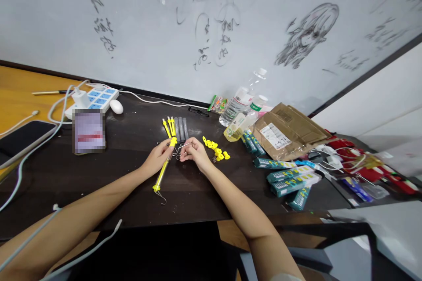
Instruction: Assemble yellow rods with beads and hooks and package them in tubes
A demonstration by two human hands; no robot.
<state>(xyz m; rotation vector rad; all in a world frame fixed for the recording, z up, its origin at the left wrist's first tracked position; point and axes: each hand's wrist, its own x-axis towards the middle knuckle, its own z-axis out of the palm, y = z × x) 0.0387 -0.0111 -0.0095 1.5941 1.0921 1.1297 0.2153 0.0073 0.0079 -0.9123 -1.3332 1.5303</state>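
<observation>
My left hand is closed around the upper end of a tubular spring scale, with a clear tube and yellow ends. A bent metal hook hangs from its lower end. My right hand pinches a thin metal wire piece close to the scale's yellow top. Just beyond my hands lie several yellow rods and several clear tubes, side by side. Several small yellow caps are scattered to the right of my right hand. Metal hooks between my hands are partly hidden by the fingers.
At the right lie several green-and-white boxes and a brown parcel. Plastic bottles stand and lean near the whiteboard. A power strip, a white mouse, a phone and cables occupy the left.
</observation>
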